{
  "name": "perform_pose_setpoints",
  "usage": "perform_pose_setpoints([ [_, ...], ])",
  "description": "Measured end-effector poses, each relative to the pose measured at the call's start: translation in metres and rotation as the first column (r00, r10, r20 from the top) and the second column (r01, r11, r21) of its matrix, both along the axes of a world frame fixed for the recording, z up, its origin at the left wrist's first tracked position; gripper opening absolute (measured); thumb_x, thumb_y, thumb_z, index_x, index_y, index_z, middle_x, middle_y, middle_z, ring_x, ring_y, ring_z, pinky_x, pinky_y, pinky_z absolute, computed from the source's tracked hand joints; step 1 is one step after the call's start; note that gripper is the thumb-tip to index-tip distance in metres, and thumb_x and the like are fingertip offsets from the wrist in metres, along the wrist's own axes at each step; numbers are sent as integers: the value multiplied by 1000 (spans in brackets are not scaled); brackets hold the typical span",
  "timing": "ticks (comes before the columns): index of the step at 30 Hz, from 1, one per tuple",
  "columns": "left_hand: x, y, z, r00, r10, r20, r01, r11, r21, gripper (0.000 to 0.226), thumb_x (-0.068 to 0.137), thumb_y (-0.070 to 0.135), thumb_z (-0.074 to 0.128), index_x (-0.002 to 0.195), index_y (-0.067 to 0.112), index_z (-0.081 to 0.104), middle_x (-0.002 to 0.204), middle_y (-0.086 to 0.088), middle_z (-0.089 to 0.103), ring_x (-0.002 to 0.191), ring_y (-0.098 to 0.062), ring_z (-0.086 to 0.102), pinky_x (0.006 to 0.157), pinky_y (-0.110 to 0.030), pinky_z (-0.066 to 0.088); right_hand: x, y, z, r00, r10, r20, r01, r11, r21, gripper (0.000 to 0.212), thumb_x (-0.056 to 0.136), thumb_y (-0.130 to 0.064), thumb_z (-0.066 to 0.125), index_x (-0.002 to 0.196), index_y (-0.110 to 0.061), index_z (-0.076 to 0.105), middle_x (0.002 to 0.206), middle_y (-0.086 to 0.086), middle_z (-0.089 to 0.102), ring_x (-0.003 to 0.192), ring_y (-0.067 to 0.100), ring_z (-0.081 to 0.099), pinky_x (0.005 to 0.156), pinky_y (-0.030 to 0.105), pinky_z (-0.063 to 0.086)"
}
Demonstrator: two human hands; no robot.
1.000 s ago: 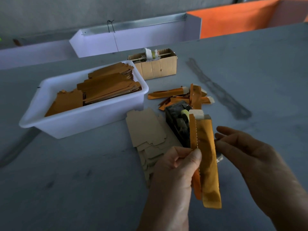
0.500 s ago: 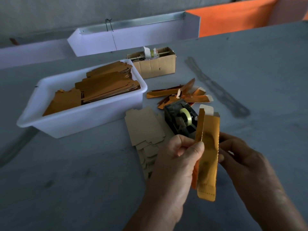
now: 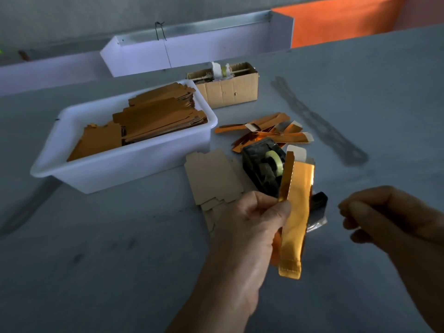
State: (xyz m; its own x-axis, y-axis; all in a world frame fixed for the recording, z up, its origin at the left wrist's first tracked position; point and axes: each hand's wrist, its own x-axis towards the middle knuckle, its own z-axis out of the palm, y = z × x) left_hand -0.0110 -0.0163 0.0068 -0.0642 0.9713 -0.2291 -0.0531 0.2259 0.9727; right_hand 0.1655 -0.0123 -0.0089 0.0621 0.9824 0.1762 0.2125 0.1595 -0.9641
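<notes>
The left hand grips a long, narrow carton of glossy gold foil card. Its thumb lies across the front near one long edge and its fingers are curled behind. The carton stands almost upright above the grey, matt counter, just in front of the black tape dispenser. One long flap with a fine sawtooth edge stands out from the carton's left side. White unprinted tabs show at its top, and a creased fold closes its bottom end.

The right hand hovers to the side, apart from the carton, with its fingers curled in and thumb and forefinger tips close together. Whether they pinch anything, such as clear tape, cannot be made out. Its wrist is cut off by the frame.

The carton hides the near part of the dispenser, which carries a pale yellowish roll. Something shiny and crumpled lies beside the dispenser's near end, too dim to identify. Flat beige die-cut card blanks lie fanned on the counter, partly under the left hand.

Behind them are a loose heap of folded gold cartons and a smooth white plastic tub stacked with flat gold blanks. Further back is a brown corrugated cardboard box whose contents are unclear.
</notes>
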Motion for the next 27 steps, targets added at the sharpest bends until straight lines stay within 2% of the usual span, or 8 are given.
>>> perform_pose_setpoints([
  [6, -15, -1, 8, 1000, -18, 16, 19, 1000, -23, 19, 83, 17, 70, 65, 18, 68, 54, 4, 61, 44, -7, 53, 42, -17, 40, -23, -2, 23, 945, 309, 108, -317, 946, 71, 10, 68, -34, 74, 74, -42, 73, 64, -11, 67, 57, 4, 61, 52, 12, 49],
  [10, -16, 0, 11, 992, -31, 120, 40, 997, -73, 14, 79, 9, 73, 66, 14, 71, 71, -6, 74, 69, -19, 74, 63, -26, 59, -34, 3, 28, 919, 357, 168, -375, 923, 87, 13, 71, -37, 76, 78, -47, 72, 72, -12, 68, 61, 7, 60, 51, 13, 47],
  [14, -19, -1, 13, 989, -48, 139, 57, 996, -64, 18, 80, 8, 73, 64, 15, 72, 69, -5, 73, 69, -18, 74, 64, -25, 59, -40, 6, 26, 907, 386, 166, -402, 912, 77, 27, 65, -62, 64, 90, -52, 70, 78, -12, 69, 65, 9, 60, 51, 14, 46],
  [16, -21, -2, 14, 986, -67, 155, 78, 995, -61, 19, 83, 8, 71, 65, 15, 71, 70, -5, 74, 70, -19, 74, 64, -24, 58, -40, 8, 25, 914, 376, 153, -389, 919, 63, 30, 71, -50, 67, 98, -62, 64, 77, -11, 69, 65, 10, 61, 51, 14, 47],
  [19, -24, -1, 16, 973, -118, 199, 132, 989, -63, 20, 83, 3, 69, 66, 13, 73, 74, -6, 75, 73, -20, 74, 66, -24, 59, -39, 11, 26, 917, 358, 174, -372, 926, 57, 60, 67, -35, 78, 110, -66, 52, 74, -11, 68, 63, 11, 62, 50, 14, 47],
  [21, -28, 0, 18, 952, -170, 255, 190, 980, -56, 11, 76, 6, 66, 70, 9, 75, 78, -8, 75, 77, -20, 74, 69, -26, 59, -40, 12, 29, 916, 348, 198, -360, 932, 29, 61, 68, -37, 77, 113, -66, 48, 75, -11, 70, 62, 10, 63, 49, 14, 48],
  [24, -32, 0, 21, 925, -257, 280, 276, 961, -26, 21, 75, 19, 69, 83, -1, 72, 84, -9, 75, 83, -20, 74, 75, -29, 59, -42, 10, 32, 907, 311, 284, -325, 946, 2, 54, 70, -53, 74, 113, -68, 45, 76, -18, 70, 60, 6, 63, 50, 14, 48],
  [27, -29, -3, 17, 956, -198, 215, 212, 976, -42, 19, 78, 25, 72, 82, 6, 72, 80, -6, 75, 79, -19, 74, 73, -28, 59, -47, 5, 38, 879, 257, 401, -270, 963, -27, 52, 58, -63, 51, 109, -66, 38, 75, -29, 67, 59, -2, 62, 50, 20, 47],
])
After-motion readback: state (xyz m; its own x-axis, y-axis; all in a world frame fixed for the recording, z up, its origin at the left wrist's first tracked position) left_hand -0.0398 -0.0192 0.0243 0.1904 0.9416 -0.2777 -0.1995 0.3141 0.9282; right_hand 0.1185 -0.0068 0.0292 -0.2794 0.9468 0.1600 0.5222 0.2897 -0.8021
